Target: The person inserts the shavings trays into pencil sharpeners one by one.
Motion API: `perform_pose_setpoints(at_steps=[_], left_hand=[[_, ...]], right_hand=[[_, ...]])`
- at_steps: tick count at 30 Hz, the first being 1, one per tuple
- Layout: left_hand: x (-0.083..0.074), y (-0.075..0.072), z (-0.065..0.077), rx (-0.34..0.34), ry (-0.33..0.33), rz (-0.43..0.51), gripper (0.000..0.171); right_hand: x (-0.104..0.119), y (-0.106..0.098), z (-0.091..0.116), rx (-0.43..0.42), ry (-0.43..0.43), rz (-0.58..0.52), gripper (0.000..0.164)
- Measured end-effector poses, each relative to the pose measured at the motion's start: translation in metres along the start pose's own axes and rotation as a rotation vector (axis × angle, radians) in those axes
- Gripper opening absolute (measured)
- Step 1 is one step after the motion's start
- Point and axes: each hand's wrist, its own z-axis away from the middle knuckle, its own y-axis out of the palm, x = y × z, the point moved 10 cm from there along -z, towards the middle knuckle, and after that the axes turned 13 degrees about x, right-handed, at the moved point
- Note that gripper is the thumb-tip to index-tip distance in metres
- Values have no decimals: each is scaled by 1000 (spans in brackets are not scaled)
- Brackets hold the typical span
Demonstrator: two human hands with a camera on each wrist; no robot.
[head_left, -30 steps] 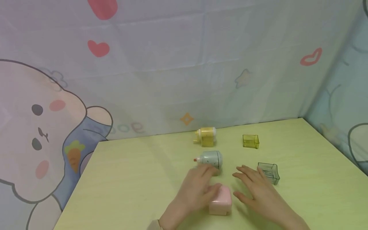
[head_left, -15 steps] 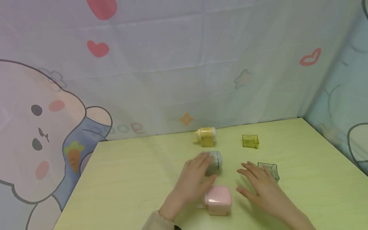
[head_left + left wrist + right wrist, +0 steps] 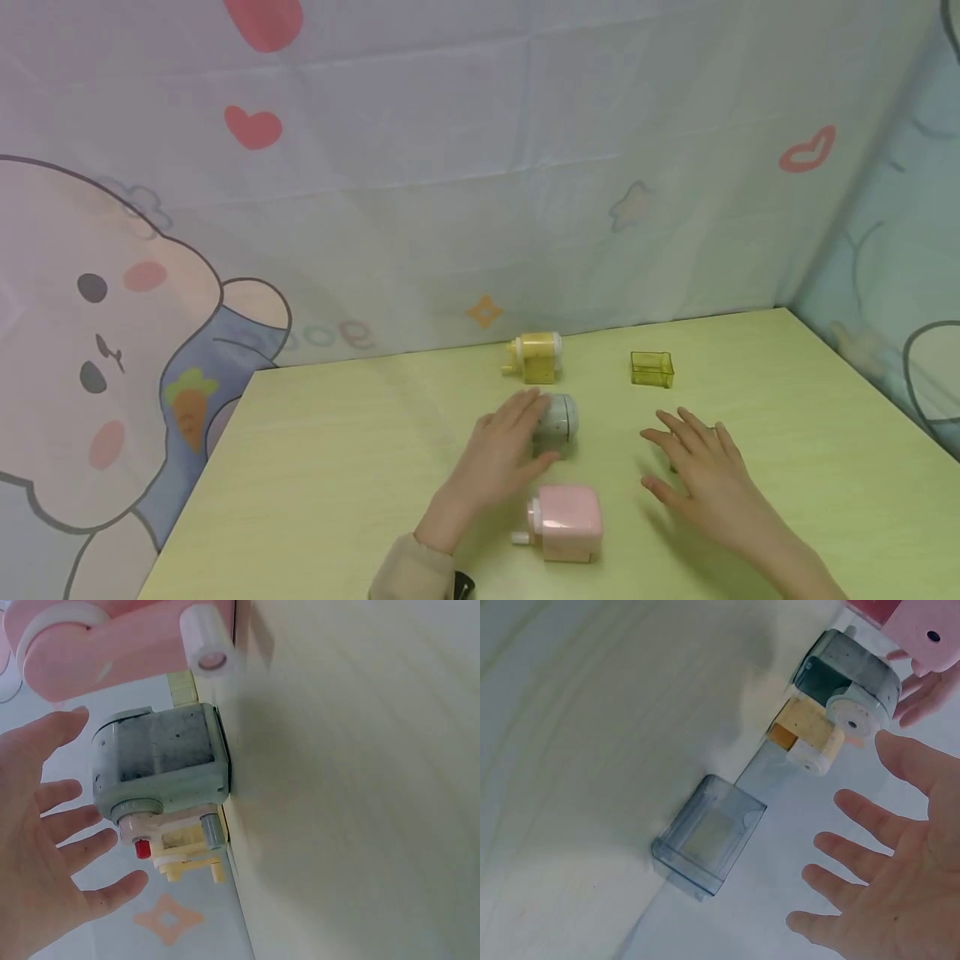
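My left hand (image 3: 495,458) hovers with spread fingers beside a grey-green crank pencil sharpener (image 3: 562,418), partly covering it in the head view. Its crank and a small red tip (image 3: 143,849) show in the left wrist view. Closer to me sits a pink crank pencil sharpener (image 3: 570,523), its handle pointing left. Fingers extended, my right hand (image 3: 705,479) is over a clear grey shavings drawer (image 3: 712,832); the head view mostly hides that drawer behind the hand. The right wrist view shows a gap between drawer and fingers. Neither hand holds anything.
Farther back stands a yellow crank pencil sharpener (image 3: 539,358). A clear yellow shavings drawer (image 3: 652,369) lies to its right. The pale table (image 3: 337,467) ends at a printed cloth backdrop (image 3: 420,208), with another cloth (image 3: 900,250) along the right side.
My left hand has drawn back from over the pink sharpener towards the grey-green one, uncovering the pink crank. My right hand has shifted right and now covers most of the grey drawer.
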Motion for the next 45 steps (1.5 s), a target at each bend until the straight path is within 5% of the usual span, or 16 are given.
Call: perform_pose_setpoints(at_steps=[14,29,45], left_hand=[[16,8,-9,70,20,102,86],[23,18,-24,117,8,102,97],[24,24,-34,151,5,105,88]], right_hand=[[-45,9,4,146,217,-59,65],[-70,18,3,198,235,-116,77],[-76,20,0,239,256,-24,77]])
